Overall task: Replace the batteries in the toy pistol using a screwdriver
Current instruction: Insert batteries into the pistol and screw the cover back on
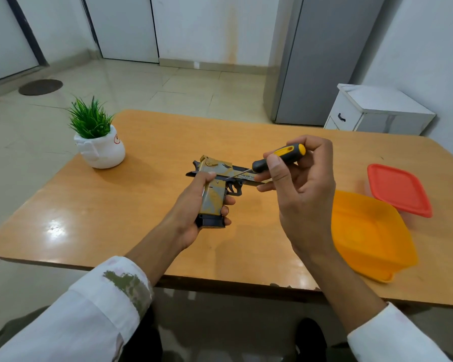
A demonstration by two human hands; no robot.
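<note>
Head view: a wooden table with a glossy orange-brown top and rounded corners stands on a pale tiled floor in a white-walled room. A tall grey cupboard and a low white cabinet stand behind the table's right end, and a dark round cover lies in the floor at far left.

On the table I count one potted plant near the left far corner, and at the right one orange tub with one red lid just behind it.

There is one toy pistol, over the middle of the table. The left hand has its fingers wrapped round the grip, barrel pointing right. There is one screwdriver, black and yellow. The right hand pinches its handle between thumb and fingertips, with the tip set against the pistol's side just above the trigger. Both sleeves are white.
</note>
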